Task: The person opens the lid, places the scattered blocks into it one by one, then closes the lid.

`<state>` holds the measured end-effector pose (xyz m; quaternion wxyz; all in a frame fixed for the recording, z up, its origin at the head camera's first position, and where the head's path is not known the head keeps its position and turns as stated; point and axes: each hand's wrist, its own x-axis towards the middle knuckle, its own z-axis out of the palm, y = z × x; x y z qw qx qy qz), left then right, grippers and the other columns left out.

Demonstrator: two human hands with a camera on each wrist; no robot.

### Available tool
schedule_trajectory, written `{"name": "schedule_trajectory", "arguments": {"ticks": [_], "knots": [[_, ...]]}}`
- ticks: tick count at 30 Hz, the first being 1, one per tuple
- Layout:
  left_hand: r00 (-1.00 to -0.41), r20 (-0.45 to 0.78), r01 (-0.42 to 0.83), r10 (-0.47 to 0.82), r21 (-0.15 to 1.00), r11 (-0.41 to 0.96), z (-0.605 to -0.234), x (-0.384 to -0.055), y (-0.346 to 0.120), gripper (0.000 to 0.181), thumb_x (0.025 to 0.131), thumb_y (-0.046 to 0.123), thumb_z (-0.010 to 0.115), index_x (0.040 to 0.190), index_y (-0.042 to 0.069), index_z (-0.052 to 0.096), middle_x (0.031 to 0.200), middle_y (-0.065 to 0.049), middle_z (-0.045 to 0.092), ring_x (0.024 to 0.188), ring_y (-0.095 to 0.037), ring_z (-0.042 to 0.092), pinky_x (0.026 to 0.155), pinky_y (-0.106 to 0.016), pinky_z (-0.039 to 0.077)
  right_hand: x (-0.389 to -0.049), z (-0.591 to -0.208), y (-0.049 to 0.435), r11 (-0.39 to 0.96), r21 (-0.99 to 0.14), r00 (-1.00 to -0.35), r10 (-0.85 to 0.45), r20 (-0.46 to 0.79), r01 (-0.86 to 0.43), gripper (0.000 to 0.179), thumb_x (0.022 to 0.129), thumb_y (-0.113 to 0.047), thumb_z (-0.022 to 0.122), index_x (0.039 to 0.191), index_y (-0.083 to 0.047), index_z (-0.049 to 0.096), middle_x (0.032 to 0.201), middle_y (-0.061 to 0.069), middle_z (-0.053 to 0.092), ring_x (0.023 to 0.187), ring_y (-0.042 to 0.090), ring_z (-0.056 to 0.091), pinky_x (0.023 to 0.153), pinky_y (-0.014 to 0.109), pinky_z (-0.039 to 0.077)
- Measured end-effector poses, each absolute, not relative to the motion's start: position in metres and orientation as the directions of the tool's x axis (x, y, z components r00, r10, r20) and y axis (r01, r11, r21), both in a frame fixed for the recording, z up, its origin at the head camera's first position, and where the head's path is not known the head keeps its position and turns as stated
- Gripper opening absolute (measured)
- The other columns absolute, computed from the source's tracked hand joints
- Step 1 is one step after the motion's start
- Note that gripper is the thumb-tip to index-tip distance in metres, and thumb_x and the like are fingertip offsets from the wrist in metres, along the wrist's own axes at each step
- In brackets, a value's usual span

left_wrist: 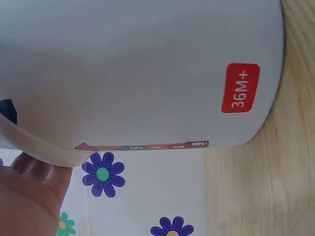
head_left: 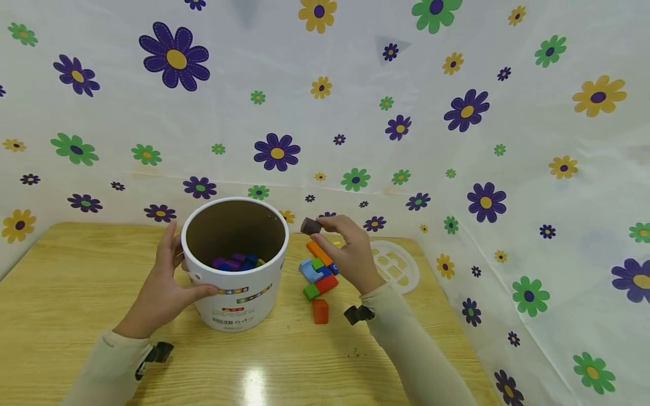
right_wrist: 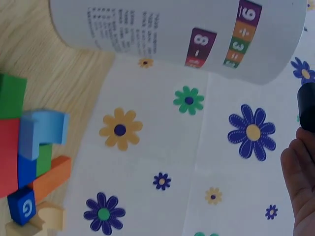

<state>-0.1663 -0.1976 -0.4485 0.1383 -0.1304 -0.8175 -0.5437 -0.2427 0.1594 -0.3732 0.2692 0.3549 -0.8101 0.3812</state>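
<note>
A white bucket (head_left: 236,301) stands upright on the table, with several purple, blue and yellow blocks (head_left: 238,261) visible at its bottom. My left hand (head_left: 165,282) holds it at its left side, thumb across the front and fingers near the rim. In the left wrist view those fingers (left_wrist: 37,174) lie by the rim. Just right of the bucket, my right hand (head_left: 350,251) pinches a dark cylindrical block (head_left: 311,226) between thumb and fingers, raised about rim height. That dark cylinder (right_wrist: 307,105) also shows at the right wrist view's edge.
Right of the bucket lies a loose group of blocks: orange (head_left: 320,255), light blue (head_left: 308,272), red (head_left: 327,283) and green (head_left: 311,291). A red-orange block (head_left: 320,311) sits nearer. Behind my right wrist lies a white round cut-out lid (head_left: 410,268). A flowered sheet (head_left: 325,113) hangs behind the table.
</note>
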Motion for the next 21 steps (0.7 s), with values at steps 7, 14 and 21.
{"name": "schedule_trajectory", "arguments": {"ticks": [7, 14, 21], "knots": [[-0.913, 0.401, 0.4, 0.078, 0.837, 0.373, -0.451, -0.167, -0.196, 0.135, 0.076, 0.012, 0.094, 0.165, 0.04, -0.003, 0.171, -0.003, 0.019, 0.147, -0.048, 0.029, 0.112, -0.079, 0.028, -0.238, -0.376, 0.143, 0.42, -0.4, -0.566, -0.42, 0.71, -0.814, 0.031, 0.091, -0.013, 0.081, 0.12, -0.004, 0.073, 0.114, 0.008, 0.072, 0.105, 0.02, 0.068, 0.097, 0.03, 0.06], [-0.915, 0.395, 0.394, 0.079, 0.835, 0.384, -0.451, -0.166, -0.197, 0.135, 0.076, 0.013, 0.094, 0.165, 0.041, -0.003, 0.173, 0.0, 0.015, 0.147, -0.051, 0.03, 0.108, -0.082, 0.028, -0.236, -0.371, 0.125, 0.381, -0.366, -0.518, -0.467, 0.716, -0.849, 0.032, 0.091, -0.011, 0.081, 0.121, -0.004, 0.072, 0.116, 0.007, 0.072, 0.107, 0.02, 0.066, 0.099, 0.029, 0.058], [-0.915, 0.394, 0.393, 0.08, 0.832, 0.391, -0.452, -0.168, -0.198, 0.134, 0.075, 0.013, 0.095, 0.165, 0.041, 0.0, 0.171, -0.004, 0.02, 0.144, -0.051, 0.033, 0.106, -0.082, 0.032, -0.238, -0.359, 0.108, 0.381, -0.374, -0.531, -0.53, 0.662, -0.846, 0.033, 0.091, -0.015, 0.081, 0.121, -0.004, 0.074, 0.117, 0.008, 0.074, 0.111, 0.018, 0.067, 0.102, 0.026, 0.055]]}}
